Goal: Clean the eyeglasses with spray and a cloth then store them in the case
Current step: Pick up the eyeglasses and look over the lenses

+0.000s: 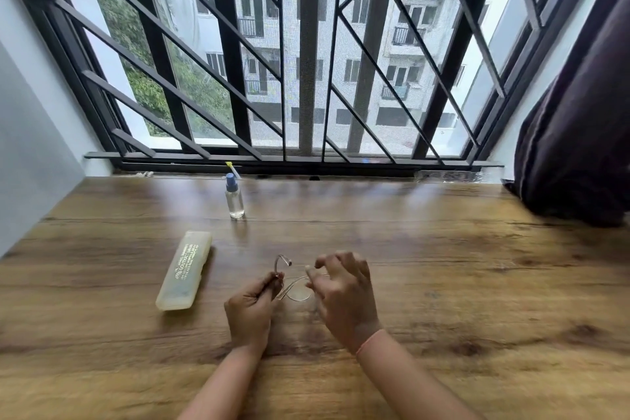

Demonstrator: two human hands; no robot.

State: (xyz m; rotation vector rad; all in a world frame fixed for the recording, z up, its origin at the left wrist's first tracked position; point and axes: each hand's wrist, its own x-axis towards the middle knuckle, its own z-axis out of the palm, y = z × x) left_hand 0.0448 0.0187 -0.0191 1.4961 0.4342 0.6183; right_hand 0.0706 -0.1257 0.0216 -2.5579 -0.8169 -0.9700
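L hand (251, 309), lower centre of frame, fingers curled, pinches the eyeglasses (296, 288) at their left end, approx. where one temple arm meets the front. That arm curves up & hooks over just above the fingertips. R hand (345, 297) sits just to the right, fingers half curled over the other end of the frame, thumb tip by the rim. It's blurred there, so can't tell if it grips or only touches. Thin pink band (371, 340) on R wrist. Glasses are clear & thin-rimmed, btwn both hands, low over the wooden table (443, 283); resting on it or lifted, can't tell. Centre-left of frame lies the case (184, 271): pale yellowish, long, lid closed, print on top, far end angled right. Higher up, near centre, the spray bottle (234, 198) stands upright, clear body w/ blue cap, well apart from case & glasses. Behind it a small yellow item (231, 167) on the sill, black window grille (230, 44) across the top, dark curtain (579, 129) at right edge.
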